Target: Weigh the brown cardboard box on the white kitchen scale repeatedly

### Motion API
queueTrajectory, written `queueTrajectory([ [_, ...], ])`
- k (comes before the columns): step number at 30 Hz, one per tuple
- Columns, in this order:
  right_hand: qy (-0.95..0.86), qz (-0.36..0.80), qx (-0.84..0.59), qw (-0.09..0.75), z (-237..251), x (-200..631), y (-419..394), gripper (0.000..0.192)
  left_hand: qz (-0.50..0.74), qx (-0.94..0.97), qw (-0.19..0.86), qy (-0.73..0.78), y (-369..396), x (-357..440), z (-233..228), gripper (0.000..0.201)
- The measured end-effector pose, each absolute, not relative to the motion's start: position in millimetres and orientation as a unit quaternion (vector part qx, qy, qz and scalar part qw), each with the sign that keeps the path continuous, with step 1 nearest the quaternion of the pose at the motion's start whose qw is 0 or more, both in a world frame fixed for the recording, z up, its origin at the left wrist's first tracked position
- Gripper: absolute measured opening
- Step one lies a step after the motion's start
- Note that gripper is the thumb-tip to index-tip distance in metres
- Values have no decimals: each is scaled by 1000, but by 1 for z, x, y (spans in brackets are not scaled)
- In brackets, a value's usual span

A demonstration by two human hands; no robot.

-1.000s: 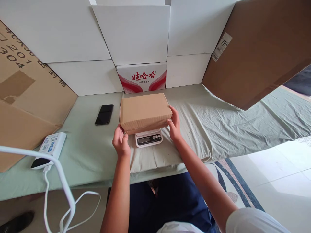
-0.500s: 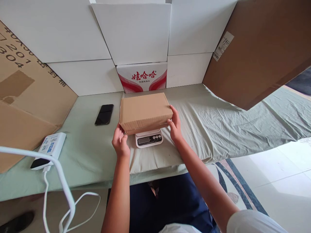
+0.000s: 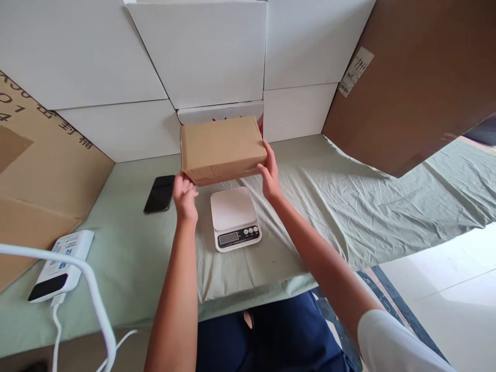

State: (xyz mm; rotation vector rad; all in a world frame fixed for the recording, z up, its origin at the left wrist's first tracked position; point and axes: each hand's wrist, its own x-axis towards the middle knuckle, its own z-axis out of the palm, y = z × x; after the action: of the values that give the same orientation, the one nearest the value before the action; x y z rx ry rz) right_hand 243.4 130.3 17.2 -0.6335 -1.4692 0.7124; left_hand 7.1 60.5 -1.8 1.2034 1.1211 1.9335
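Note:
A closed brown cardboard box (image 3: 223,147) is held between my two hands, raised behind a white kitchen scale (image 3: 234,214). My left hand (image 3: 186,196) grips its lower left corner, with the fingers partly under it. At the right end, my right hand (image 3: 269,170) has its fingers along the side and its thumb on the front face. The scale's weighing plate is bare, and its dark panel with a small display and several buttons faces me. I cannot make out a reading.
Left of the box lies a black phone (image 3: 159,194). A white power bank (image 3: 62,266) with a white cable (image 3: 93,289) is at the far left. White boxes (image 3: 201,57) form a wall behind; large cardboard panels (image 3: 411,82) flank the green cloth (image 3: 387,206).
The box has moved up and away from me, off the scale, in both hands. The scale's plate is now uncovered. The camera view has shifted slightly.

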Motion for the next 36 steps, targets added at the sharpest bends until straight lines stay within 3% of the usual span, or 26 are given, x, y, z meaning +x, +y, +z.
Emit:
queueTrajectory([
  [3, -620, 352, -301, 634, -7, 230, 158, 70, 714, 432, 349, 427, 87, 0, -21, 66],
  [8, -627, 375, -316, 605, -33, 224, 162, 69, 700, 420, 333, 471, 96, -10, -44, 62],
  [20, -632, 367, -349, 586, -30, 225, 160, 64, 704, 412, 338, 470, 94, -10, -42, 64],
  [36, -604, 405, -353, 590, -43, 236, 167, 74, 701, 400, 327, 491, 87, -18, -43, 70],
])
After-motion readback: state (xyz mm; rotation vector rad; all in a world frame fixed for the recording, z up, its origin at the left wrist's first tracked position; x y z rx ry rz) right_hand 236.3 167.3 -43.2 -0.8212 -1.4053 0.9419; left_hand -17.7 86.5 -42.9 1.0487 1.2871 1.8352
